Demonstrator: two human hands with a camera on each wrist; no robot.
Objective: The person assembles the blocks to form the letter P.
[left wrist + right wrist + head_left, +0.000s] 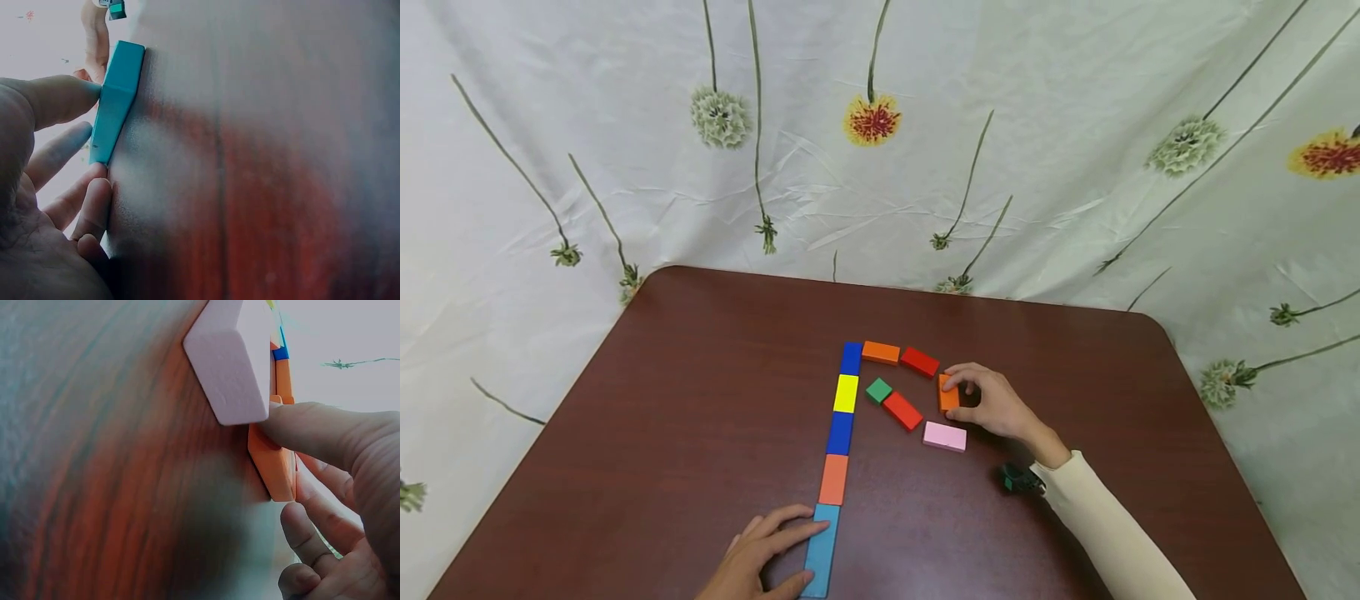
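A light blue block (822,546) lies flat at the near end of a line of blocks. My left hand (760,554) rests on it, with its fingertips and thumb touching the top and left edge. Farther right, my right hand (996,404) pinches an orange block (948,393) between thumb and fingers, the block standing close to the table. Just nearer than that block lies a pink block (945,437), large in the right wrist view. A red block (920,362) sits past the orange one, to its upper left.
The line continues away with a coral block (833,479), a blue block (840,433), a yellow block (846,393) and another blue block (852,358). An orange block (881,352) adjoins its far end. A green block (878,391) and red block (902,411) lie inside the curve on the brown table (700,400).
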